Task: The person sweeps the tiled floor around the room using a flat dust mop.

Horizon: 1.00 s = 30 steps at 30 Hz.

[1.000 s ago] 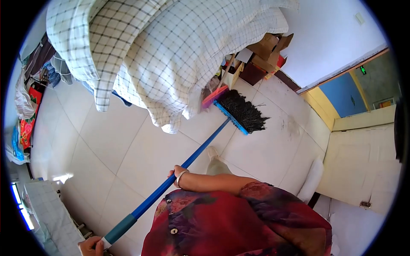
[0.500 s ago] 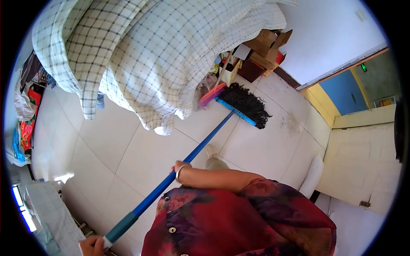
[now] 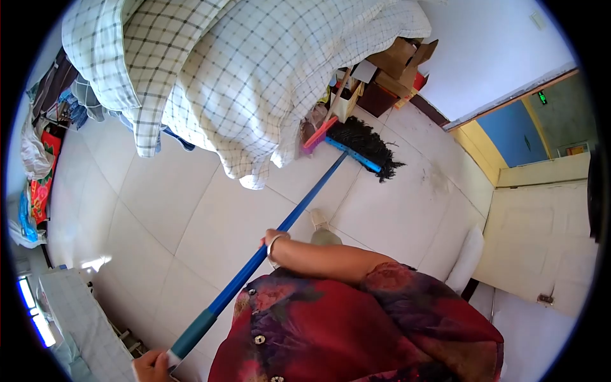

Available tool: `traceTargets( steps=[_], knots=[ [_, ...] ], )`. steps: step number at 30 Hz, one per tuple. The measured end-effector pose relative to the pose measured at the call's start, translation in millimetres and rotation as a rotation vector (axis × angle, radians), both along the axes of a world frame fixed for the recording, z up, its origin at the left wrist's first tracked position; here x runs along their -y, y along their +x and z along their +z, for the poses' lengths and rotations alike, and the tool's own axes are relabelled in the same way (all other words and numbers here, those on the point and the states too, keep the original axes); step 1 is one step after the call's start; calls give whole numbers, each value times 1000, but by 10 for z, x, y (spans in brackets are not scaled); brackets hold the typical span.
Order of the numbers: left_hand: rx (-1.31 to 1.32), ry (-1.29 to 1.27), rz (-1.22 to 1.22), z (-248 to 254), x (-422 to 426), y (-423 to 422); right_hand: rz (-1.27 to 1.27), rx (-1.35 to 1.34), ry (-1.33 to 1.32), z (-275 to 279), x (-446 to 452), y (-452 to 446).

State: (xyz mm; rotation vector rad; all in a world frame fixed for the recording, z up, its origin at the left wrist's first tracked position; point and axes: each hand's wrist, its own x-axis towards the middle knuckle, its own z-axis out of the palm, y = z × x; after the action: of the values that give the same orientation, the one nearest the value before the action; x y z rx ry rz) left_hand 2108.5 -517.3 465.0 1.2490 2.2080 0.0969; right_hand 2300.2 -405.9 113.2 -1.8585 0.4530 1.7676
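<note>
A mop with a blue pole [image 3: 245, 272] slants from the lower left up to the middle of the view. Its black strands [image 3: 364, 144] lie spread on the tiled floor, fixed to a light-blue head bar [image 3: 354, 155]. Around the middle of the pole closes my right hand [image 3: 273, 242], with a bracelet at the wrist. At the bottom edge my left hand [image 3: 153, 367] grips the pole's far end, just past a dark green sleeve. A pink broom [image 3: 320, 134] leans right beside the mop head, at the edge of the checked cloth.
A checked cloth [image 3: 248, 83] hangs over a large piece of furniture ahead. Opened cardboard boxes [image 3: 398, 63] stand beyond the mop head. On the right are a cream door [image 3: 538, 239] and a doorway. Bags [image 3: 38, 159] line the left side. Dark smudges mark the floor tiles [image 3: 439, 183].
The mop head has slid slightly away from me, closer against the pink broom. Both hands have shifted a little to the right with the pole, still holding it.
</note>
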Motion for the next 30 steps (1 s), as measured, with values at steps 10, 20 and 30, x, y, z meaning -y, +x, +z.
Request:
traceTargets(
  steps=[10,20,30],
  knots=[
    [-75,61,-153,136,-801,127,-421,-207,3,224,-276,225],
    [-6,161,-280,-498,-1098,571,-482,-102,-102,-252,-676,1080],
    [-75,195,-494,-600,-1180,1260,-360,-29,-1,-498,-1027,1861]
  ],
)
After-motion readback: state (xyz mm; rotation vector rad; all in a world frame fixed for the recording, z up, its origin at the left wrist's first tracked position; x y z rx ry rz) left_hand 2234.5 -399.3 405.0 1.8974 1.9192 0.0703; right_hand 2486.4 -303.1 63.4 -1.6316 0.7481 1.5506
